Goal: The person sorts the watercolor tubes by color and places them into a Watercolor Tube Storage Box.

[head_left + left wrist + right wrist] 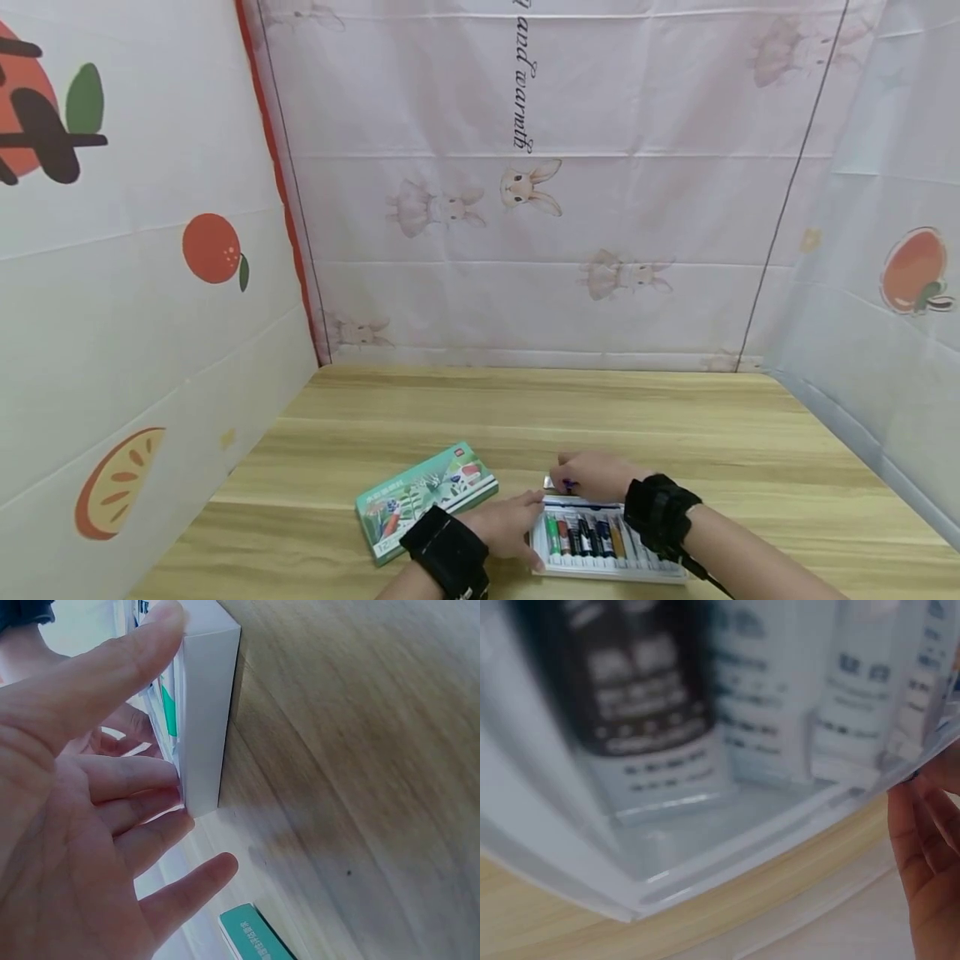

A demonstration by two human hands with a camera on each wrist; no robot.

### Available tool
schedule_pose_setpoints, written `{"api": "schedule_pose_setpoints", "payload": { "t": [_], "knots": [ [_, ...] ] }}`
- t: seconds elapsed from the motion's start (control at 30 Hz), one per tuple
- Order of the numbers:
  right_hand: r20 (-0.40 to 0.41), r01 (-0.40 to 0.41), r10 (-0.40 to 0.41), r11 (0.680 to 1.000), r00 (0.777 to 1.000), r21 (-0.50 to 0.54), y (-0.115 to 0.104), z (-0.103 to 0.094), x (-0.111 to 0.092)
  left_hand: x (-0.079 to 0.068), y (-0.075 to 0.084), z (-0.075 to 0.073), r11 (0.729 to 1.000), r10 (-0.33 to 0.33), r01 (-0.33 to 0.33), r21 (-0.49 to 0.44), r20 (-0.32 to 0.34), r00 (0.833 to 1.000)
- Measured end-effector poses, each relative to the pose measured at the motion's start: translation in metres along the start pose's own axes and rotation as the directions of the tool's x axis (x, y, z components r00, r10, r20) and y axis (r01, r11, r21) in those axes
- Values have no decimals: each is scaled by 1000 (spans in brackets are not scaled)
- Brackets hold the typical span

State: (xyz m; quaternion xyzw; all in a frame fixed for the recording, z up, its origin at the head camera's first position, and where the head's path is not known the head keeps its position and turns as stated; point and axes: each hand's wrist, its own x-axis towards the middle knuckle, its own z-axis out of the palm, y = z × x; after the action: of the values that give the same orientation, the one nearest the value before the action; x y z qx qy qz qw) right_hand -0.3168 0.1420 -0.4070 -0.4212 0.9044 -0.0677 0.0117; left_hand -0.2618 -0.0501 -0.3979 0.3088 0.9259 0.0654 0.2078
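Note:
A white tray (600, 573) holds a row of paint tubes, among them a green tube (553, 536) at its left end. My left hand (512, 527) rests against that end, fingers mostly straight. In the left wrist view, the thumb lies over the rim of the white tray (204, 712) and the other fingers touch farther along. Just beyond the tray's far edge, my right hand (596, 477) curls its fingers round a small white and purple paint tube (570, 485), mostly hidden. The right wrist view shows a dark-labelled tube (641, 682) close up, with the fingers (924, 840) outside the rim.
To the left of the tray lies a teal printed box (405, 490), angled on the wooden table (660, 417). Cloth sheets with fruit and rabbit prints form a left wall (150, 333), a back wall (525, 308) and a right wall (862, 358) around the tabletop.

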Motion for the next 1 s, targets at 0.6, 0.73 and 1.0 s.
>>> {"api": "schedule_pose_setpoints", "payload": {
  "t": [0.6, 0.73, 1.0],
  "knots": [
    [13, -66, 66, 932, 998, 356, -41, -18, -18, -7, -1, 1, 1000, 2, -3, -11, -70, 998],
    [43, -77, 65, 910, 997, 407, -52, -11, -19, -10, -2, 2, 997, 9, -15, -72, -85, 996],
    [75, -77, 50, 906, 996, 416, -57, -3, -16, -12, -1, 2, 988, -17, 2, -153, -93, 996]
  ]
}}
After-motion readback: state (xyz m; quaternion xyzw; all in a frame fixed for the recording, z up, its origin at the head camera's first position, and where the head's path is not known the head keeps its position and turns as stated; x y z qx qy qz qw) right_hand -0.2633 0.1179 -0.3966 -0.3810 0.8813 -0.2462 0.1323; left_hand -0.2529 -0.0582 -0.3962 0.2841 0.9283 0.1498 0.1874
